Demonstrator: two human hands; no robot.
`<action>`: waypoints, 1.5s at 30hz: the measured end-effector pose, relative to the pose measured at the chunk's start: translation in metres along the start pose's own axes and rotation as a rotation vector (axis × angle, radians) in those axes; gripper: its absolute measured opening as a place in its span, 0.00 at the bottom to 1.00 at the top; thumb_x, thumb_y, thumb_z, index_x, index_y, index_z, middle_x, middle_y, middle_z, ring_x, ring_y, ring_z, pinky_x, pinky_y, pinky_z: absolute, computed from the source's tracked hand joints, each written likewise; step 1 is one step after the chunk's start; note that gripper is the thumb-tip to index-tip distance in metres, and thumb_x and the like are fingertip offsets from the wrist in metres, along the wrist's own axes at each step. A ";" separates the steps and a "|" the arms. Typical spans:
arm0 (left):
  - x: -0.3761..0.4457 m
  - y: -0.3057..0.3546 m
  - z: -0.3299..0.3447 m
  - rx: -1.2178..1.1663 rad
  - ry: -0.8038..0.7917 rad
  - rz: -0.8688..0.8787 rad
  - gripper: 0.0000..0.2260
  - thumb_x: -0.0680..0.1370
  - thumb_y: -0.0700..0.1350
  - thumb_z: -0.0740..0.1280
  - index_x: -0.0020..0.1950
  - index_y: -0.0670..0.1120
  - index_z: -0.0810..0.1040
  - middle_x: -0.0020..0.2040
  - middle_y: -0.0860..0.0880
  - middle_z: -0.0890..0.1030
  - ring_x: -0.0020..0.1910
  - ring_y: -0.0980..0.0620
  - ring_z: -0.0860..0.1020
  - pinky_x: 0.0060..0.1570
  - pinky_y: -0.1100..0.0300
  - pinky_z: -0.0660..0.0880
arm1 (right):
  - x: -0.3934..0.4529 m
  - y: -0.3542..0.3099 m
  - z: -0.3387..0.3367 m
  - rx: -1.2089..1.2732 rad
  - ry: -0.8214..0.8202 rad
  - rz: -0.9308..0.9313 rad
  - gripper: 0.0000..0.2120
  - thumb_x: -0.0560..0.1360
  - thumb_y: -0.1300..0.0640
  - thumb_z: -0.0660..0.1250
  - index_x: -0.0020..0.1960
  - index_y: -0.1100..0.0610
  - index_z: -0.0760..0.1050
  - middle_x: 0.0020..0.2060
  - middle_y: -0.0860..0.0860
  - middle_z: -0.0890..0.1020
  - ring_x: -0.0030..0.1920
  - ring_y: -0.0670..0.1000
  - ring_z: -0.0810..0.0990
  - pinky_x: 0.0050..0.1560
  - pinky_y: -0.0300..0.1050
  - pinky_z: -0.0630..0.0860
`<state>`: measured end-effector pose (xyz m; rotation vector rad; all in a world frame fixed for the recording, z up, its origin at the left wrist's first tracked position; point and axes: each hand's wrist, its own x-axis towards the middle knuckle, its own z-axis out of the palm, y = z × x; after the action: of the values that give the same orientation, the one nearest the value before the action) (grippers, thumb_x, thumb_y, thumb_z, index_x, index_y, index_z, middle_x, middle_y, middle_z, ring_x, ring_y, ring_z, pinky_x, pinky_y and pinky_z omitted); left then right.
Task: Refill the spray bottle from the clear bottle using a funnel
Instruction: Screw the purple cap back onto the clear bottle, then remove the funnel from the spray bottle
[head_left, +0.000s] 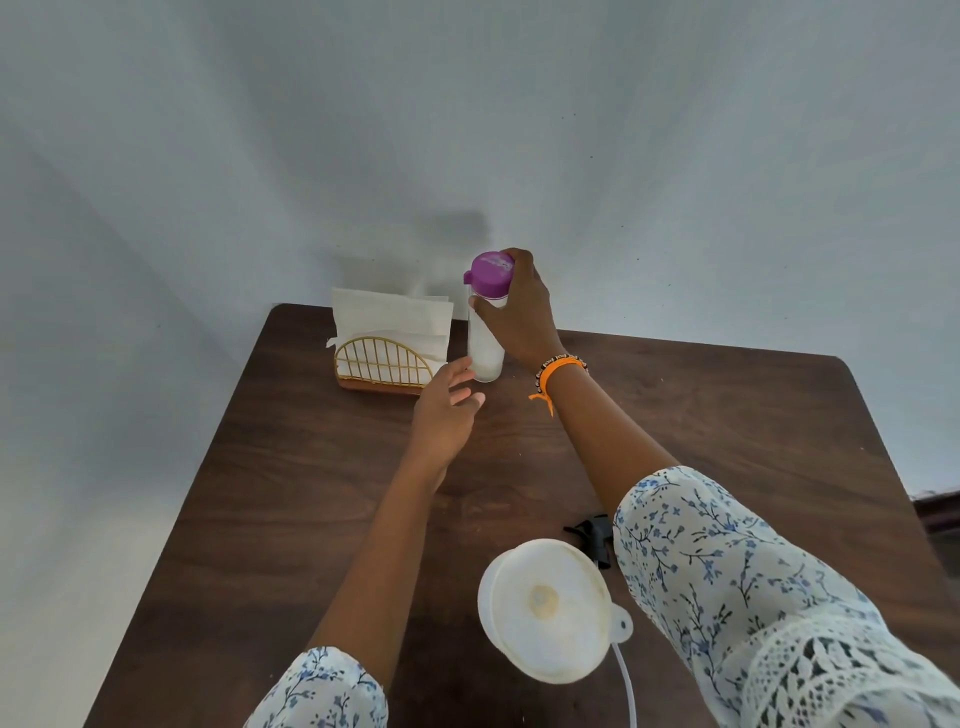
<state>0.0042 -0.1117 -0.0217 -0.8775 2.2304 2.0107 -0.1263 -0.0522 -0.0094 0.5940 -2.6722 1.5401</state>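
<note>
The clear bottle (486, 343) stands upright at the far side of the dark wooden table (291, 467), just right of a napkin holder (383, 364). It has a purple lid (489, 275) and a frosted, pale body. The right hand (519, 312) grips it near the top, thumb across the neck just under the lid and fingers curled round the far side. An orange band (558, 375) and a beaded bracelet sit on that wrist. The left hand (445, 410) is near the bottle's base, fingers straight and spread, holding nothing; its fingertips come close to the lower left of the bottle, though whether they touch it cannot be told.

The white funnel (545, 610) sits near the front edge of the table, right of centre, its wide mouth facing up and a small tab with a hole on its right rim. What it rests in is hidden beneath it. A thin white tube (626, 686) runs from under the funnel toward the near edge. Just beyond the funnel, a black spray trigger head (589, 532) lies on the table, partly hidden by the right sleeve (727, 582).

The napkin holder is a gold wire arch on a wooden base, with white paper napkins (389, 319) standing in it. Both sleeves are white with small blue flowers. A pale wall rises behind the table.
</note>
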 end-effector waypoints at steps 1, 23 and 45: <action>-0.001 0.001 -0.001 -0.006 -0.002 0.003 0.22 0.77 0.35 0.63 0.70 0.48 0.66 0.68 0.49 0.72 0.65 0.52 0.71 0.56 0.61 0.68 | 0.000 0.000 0.000 0.000 -0.005 0.007 0.29 0.69 0.60 0.72 0.65 0.61 0.62 0.60 0.58 0.72 0.58 0.57 0.72 0.50 0.41 0.70; -0.100 -0.018 -0.012 -0.046 -0.103 0.076 0.11 0.78 0.43 0.63 0.59 0.54 0.77 0.54 0.56 0.80 0.56 0.58 0.77 0.55 0.61 0.72 | -0.150 -0.022 -0.091 0.129 -0.219 0.314 0.16 0.73 0.50 0.67 0.59 0.53 0.72 0.55 0.46 0.77 0.54 0.46 0.75 0.51 0.39 0.72; -0.176 -0.088 0.016 0.064 -0.103 0.246 0.19 0.71 0.49 0.73 0.61 0.53 0.77 0.57 0.54 0.81 0.57 0.54 0.78 0.58 0.48 0.76 | -0.288 -0.026 -0.088 0.186 0.061 0.382 0.06 0.76 0.58 0.63 0.50 0.56 0.78 0.45 0.51 0.82 0.48 0.51 0.79 0.46 0.48 0.80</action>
<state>0.1831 -0.0297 -0.0391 -0.5029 2.4315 2.0101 0.1330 0.1023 0.0045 0.0292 -2.7305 1.8719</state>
